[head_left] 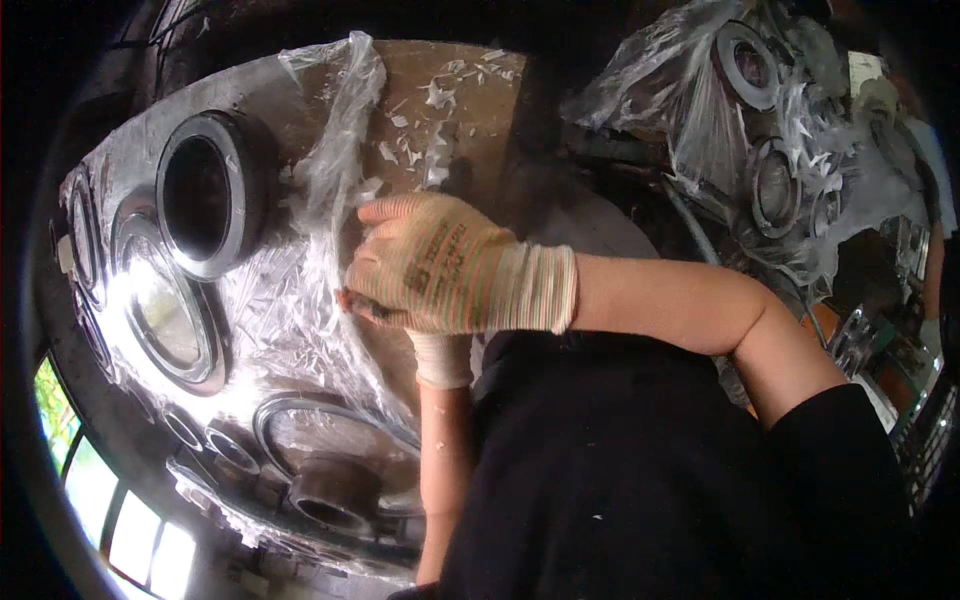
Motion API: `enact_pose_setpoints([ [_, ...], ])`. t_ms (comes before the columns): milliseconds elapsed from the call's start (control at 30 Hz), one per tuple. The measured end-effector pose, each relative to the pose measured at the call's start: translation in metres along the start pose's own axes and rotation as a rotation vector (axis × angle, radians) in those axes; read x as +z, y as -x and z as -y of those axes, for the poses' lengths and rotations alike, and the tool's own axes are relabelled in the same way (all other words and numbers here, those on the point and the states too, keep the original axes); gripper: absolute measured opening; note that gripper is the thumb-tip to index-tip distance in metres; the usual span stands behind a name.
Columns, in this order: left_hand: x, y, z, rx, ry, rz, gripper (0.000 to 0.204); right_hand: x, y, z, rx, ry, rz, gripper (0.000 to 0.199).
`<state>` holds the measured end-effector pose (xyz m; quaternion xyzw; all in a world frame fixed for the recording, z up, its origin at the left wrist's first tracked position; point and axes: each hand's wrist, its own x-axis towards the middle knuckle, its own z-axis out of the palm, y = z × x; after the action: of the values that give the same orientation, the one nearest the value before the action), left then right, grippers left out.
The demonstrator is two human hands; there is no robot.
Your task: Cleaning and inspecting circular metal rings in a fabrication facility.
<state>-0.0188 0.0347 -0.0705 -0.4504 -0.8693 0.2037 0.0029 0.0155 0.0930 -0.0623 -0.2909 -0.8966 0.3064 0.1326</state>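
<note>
My right hand [435,262], in a striped knit work glove with dark print, reaches across from the right at the table's near side. Its fingers are curled, and a small dark patch shows at the fingertips; whether that is a held thing or dirt on the glove I cannot make out. My left hand [441,362] is beneath it, with little more than the pale glove cuff showing; its fingers are hidden. Beside both hands lies crumpled clear plastic film [335,190] over the table [485,150]. White shreds [438,95] are scattered beyond the hands.
On the film at left stand a thick dark ring [260,195] and a flatter shiny ring [207,345]. A smaller dark ring [335,480] sits nearer me. At right, more film [690,110] holds metal rings [733,72] and shreds. Windows [130,530] show lower left.
</note>
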Motion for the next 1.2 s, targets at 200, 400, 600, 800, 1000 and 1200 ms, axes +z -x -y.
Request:
enact_pose_setpoints([
  [200, 0.030, 0.009, 0.041, 0.394, 1.372, 0.066, 0.044, 0.001, -0.034, -0.102, 0.653, -0.349, 0.116, 0.050],
  [400, 0.047, 0.015, 0.052, 0.408, 1.426, 0.009, 0.037, 0.025, 0.011, 0.012, -0.139, -0.144, 0.003, 0.042],
  [600, 0.049, 0.009, 0.040, 0.330, 1.461, -0.042, 0.042, -0.008, -0.017, -0.094, 0.703, -0.408, 0.038, 0.047],
  [800, 0.046, 0.018, 0.041, 0.339, 1.413, 0.089, 0.044, 0.000, 0.014, -0.043, 0.184, -0.114, -0.354, 0.035],
  [1000, 0.071, 0.023, 0.073, 0.447, 1.501, -0.029, 0.036, 0.006, 0.008, -0.009, 0.029, -0.096, -0.077, 0.036],
  [1200, 0.099, 0.029, 0.084, 0.363, 1.624, 0.079, 0.038, 0.096, 0.006, -0.135, 0.378, -1.256, -0.179, 0.059],
])
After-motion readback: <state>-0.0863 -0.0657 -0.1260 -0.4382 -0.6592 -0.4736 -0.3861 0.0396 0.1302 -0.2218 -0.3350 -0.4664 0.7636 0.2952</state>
